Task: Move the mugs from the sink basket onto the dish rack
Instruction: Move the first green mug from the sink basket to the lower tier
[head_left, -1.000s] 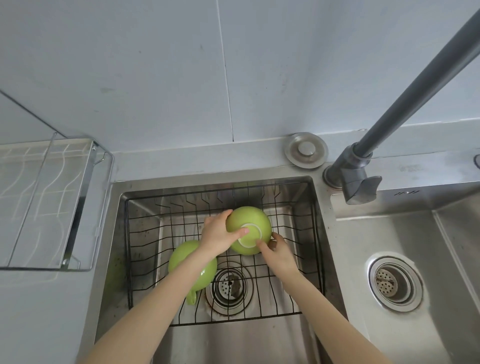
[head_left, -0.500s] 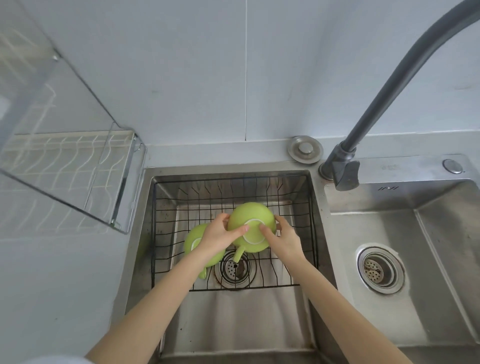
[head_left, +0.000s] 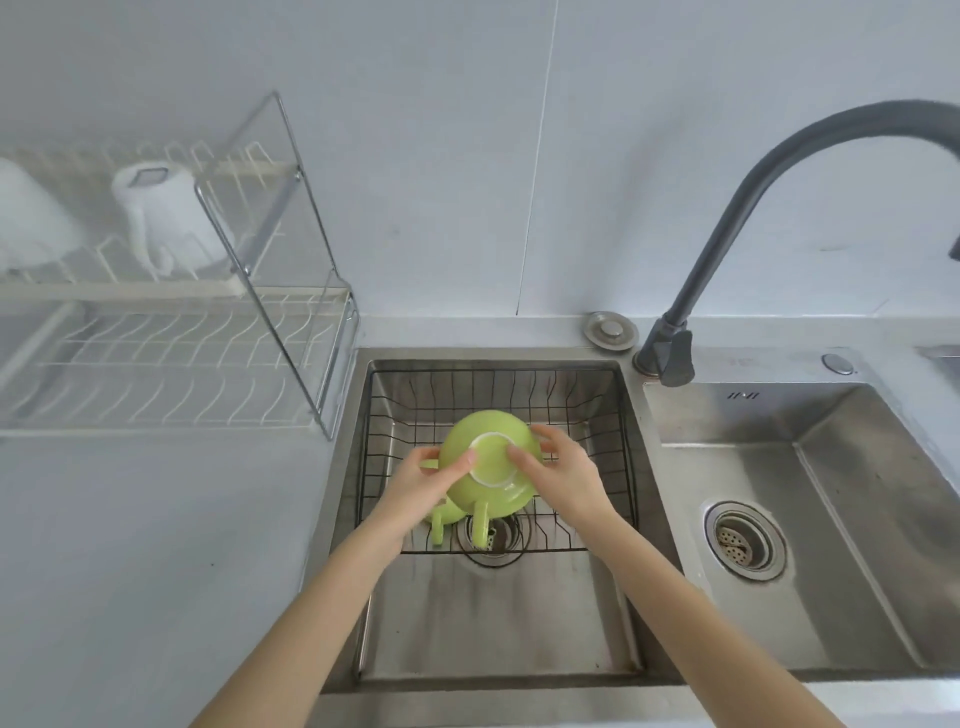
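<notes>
A green mug (head_left: 488, 467) is held upside down above the black wire sink basket (head_left: 613, 415), its pale base ring facing me and its handle pointing toward me. My left hand (head_left: 426, 483) grips its left side and my right hand (head_left: 563, 475) its right side. A second green mug (head_left: 444, 517) lies in the basket below, mostly hidden by the held mug and my left hand. The white wire dish rack (head_left: 171, 358) stands on the counter to the left. Two white mugs (head_left: 166, 218) sit upside down on its upper tier.
A clear splash panel with a metal frame (head_left: 291, 260) stands between the rack and the sink. A dark curved faucet (head_left: 737, 218) rises at the right, beside a second sink bowl (head_left: 831, 519) with a drain. Grey counter (head_left: 156, 571) lies left of the sink.
The view has tilted up, bringing the dish rack and its white mugs into sight. Both hands have lifted the green mug a little higher above the basket.
</notes>
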